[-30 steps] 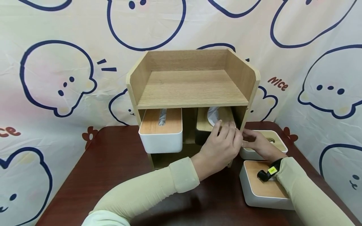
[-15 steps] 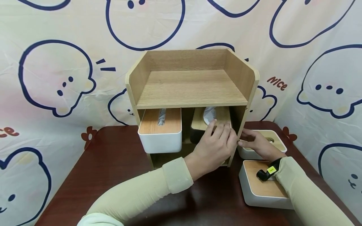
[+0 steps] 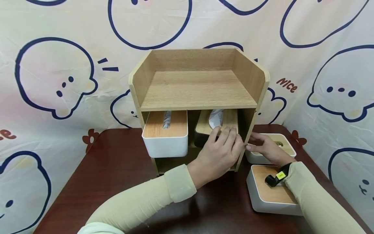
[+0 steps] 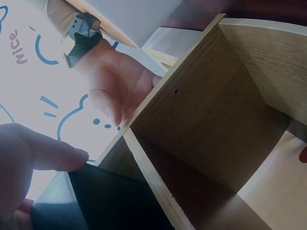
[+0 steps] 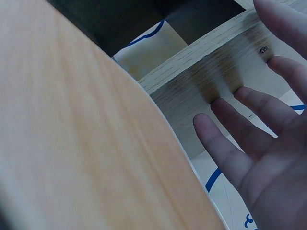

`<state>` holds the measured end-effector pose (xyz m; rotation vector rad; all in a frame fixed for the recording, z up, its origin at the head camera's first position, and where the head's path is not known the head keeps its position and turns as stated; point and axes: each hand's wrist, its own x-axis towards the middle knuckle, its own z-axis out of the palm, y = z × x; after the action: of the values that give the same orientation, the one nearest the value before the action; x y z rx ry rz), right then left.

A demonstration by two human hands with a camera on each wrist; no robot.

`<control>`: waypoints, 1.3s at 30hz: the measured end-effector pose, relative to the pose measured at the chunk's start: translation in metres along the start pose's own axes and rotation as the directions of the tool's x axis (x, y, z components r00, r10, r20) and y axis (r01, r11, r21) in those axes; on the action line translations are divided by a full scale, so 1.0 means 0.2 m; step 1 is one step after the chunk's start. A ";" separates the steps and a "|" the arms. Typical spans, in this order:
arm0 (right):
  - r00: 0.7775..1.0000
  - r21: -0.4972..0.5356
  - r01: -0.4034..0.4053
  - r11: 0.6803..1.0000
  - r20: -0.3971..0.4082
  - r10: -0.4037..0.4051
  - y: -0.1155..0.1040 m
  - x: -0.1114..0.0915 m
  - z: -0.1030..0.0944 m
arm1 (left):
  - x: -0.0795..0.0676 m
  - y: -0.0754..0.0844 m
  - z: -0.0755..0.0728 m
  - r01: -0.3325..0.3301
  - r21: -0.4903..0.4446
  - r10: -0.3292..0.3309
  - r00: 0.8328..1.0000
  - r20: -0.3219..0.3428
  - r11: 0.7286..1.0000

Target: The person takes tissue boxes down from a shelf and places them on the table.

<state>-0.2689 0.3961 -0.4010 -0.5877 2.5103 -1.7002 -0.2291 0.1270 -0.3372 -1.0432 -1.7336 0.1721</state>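
Observation:
A black tissue box with a light wood lid and a tissue poking out sits in the right part of the middle level of a wooden shelf unit. My left hand grips its front right corner. In the left wrist view the thumb lies on the box's edge, with fingers partly hidden behind. Straight fingers of my right hand touch the unit's outer right side panel. Left of the black box, a white tissue box juts out from the same level.
Two more white boxes with wood lids stand right of the unit: a shallow one behind, and a larger one in front, under my right wrist. A dark red table carries everything. A printed cloth hangs behind.
My left hand and the black tissue box have shifted left, away from the unit's right wall. The right hand stays at the side panel. The head view has tilted slightly.

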 end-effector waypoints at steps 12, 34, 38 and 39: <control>1.000 0.014 -0.016 1.000 0.004 0.016 0.00 0.00 0.01 | -0.01 -0.02 -0.06 -0.044 0.005 0.044 0.992 -0.120 0.999; 1.000 0.016 -0.027 1.000 0.006 0.026 -0.01 0.00 0.01 | -0.02 -0.07 -0.18 -0.109 0.009 0.110 0.986 -0.123 0.994; 1.000 0.006 -0.026 1.000 0.011 0.026 -0.01 0.00 0.00 | -0.05 -0.06 -0.13 -0.121 -0.002 0.120 0.986 -0.116 0.993; 1.000 0.000 -0.023 1.000 0.010 0.023 -0.01 0.00 0.00 | -0.06 -0.06 -0.13 -0.131 0.003 0.130 0.985 -0.115 0.991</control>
<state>-0.2683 0.3951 -0.3985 -0.5641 2.5001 -1.6857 -0.2144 0.1022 -0.3277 -1.1488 -1.5641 0.1870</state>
